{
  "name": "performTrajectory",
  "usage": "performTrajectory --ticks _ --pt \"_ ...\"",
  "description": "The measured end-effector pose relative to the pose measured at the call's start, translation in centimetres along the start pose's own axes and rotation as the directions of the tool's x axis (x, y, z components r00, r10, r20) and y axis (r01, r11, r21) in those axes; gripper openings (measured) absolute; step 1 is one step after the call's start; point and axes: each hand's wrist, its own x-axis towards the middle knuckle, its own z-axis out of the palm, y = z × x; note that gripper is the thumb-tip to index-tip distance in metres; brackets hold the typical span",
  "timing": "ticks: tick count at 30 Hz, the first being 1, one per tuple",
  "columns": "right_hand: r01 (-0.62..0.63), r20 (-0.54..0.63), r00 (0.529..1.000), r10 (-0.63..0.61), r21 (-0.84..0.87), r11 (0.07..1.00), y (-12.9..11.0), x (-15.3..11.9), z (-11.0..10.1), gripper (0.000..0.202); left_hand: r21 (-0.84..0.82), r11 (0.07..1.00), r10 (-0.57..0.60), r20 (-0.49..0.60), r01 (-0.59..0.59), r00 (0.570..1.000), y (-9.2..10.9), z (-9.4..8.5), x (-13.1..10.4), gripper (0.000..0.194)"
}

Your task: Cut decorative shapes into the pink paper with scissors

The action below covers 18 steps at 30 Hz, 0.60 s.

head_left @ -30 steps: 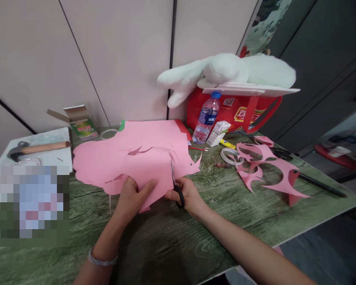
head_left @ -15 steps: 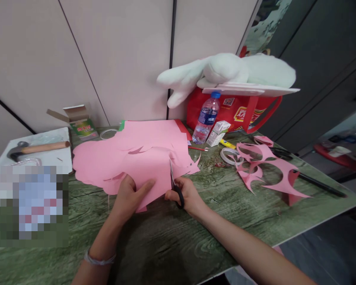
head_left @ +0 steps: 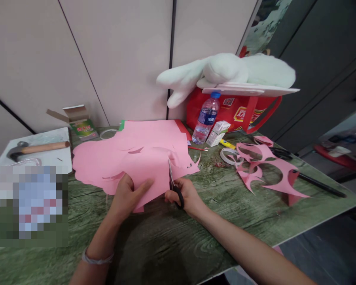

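Note:
My left hand (head_left: pixel 127 198) grips the near edge of a sheet of pink paper (head_left: pixel 151 168), thumb on top and the other fingers hidden beneath. In my right hand (head_left: pixel 185 196) is a pair of scissors (head_left: pixel 178 194) with black handles, its blades at a cut in the sheet and pointing away from me. Right of the blades, a partly cut strip with jagged ends bends off. Under and behind the held sheet lie more pink papers, some with scalloped edges (head_left: pixel 84 160) at the left.
Pink offcuts (head_left: pixel 274 164), a tape roll (head_left: pixel 230 155) and a black rod (head_left: pixel 320 184) lie at the right. Behind stand a water bottle (head_left: pixel 206 118), a small box (head_left: pixel 218 133) and a red bag (head_left: pixel 240 113) under a white plush toy (head_left: pixel 249 71). A hammer (head_left: pixel 44 147) rests at the left.
My left hand and the held pink sheet have shifted slightly left. The scissor blades have tilted slightly left with the cut; my right hand has hardly moved.

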Motion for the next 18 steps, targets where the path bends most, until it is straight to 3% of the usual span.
performTrajectory --ticks 10,18 --pt "0.027 0.044 0.999 -0.026 -0.026 0.999 -0.3 -0.1 0.0 0.023 0.014 0.999 0.039 -0.011 -0.039 0.999 0.5 -0.3 0.2 0.027" --pt "0.073 0.065 0.995 -0.071 -0.032 0.997 0.0 0.1 -0.2 0.024 -0.019 1.000 -0.008 -0.008 0.008 1.000 0.7 -0.6 0.0 0.028"
